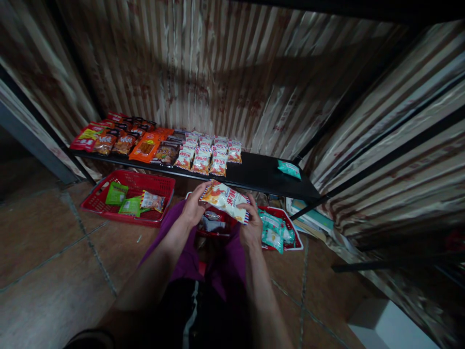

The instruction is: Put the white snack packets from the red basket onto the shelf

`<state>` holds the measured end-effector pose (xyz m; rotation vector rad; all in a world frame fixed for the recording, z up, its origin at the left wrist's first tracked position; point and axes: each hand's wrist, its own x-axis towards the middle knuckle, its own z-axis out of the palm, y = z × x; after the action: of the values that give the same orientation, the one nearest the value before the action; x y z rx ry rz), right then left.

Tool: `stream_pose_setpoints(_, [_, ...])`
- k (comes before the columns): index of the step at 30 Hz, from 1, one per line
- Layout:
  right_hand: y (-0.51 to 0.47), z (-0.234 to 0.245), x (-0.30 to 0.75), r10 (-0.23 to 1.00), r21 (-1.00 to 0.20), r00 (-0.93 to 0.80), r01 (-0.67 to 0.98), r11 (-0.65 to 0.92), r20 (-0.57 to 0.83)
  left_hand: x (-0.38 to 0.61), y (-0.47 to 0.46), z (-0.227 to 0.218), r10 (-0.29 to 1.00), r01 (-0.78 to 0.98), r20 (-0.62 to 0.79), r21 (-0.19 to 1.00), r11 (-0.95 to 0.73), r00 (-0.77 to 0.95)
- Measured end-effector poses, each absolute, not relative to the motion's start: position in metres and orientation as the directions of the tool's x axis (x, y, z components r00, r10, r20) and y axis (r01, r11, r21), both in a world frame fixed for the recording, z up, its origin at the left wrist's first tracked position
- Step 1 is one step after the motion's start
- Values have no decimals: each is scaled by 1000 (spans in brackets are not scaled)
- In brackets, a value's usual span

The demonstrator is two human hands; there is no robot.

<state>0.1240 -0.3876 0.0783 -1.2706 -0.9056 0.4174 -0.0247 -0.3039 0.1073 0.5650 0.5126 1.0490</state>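
Observation:
A white and red snack packet (225, 199) is held level between both my hands, just in front of the low black shelf (261, 173). My left hand (194, 207) grips its left end with curled fingers. My right hand (250, 228) pinches its right end. On the shelf lie rows of matching white and red packets (205, 156), with orange and red packets (119, 138) further left. A single teal packet (289, 168) lies alone at the shelf's right end.
A red basket (165, 186) with green packets sits on the tiled floor at the left. Another red basket (295, 238) with teal packets stands under my hands. Striped curtains hang behind and at the right. A white box (385, 325) is at the bottom right.

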Motion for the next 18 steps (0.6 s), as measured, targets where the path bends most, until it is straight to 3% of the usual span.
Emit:
stream_pose_setpoints(3, [-388,78,127,732,-944,603,130,304,319,-24,-307,106,901,-609,-97,706,361,422])
stream_pose_setpoints(12, [-391,84,124,749,-949,611,10,316,256,-29,-310,105,868,-587,-108,696,414,484])
stream_pose_setpoints(18, [-388,94,118,740,-914,666,-236,331,96,-28,-310,103,881,-609,-87,691,390,465])
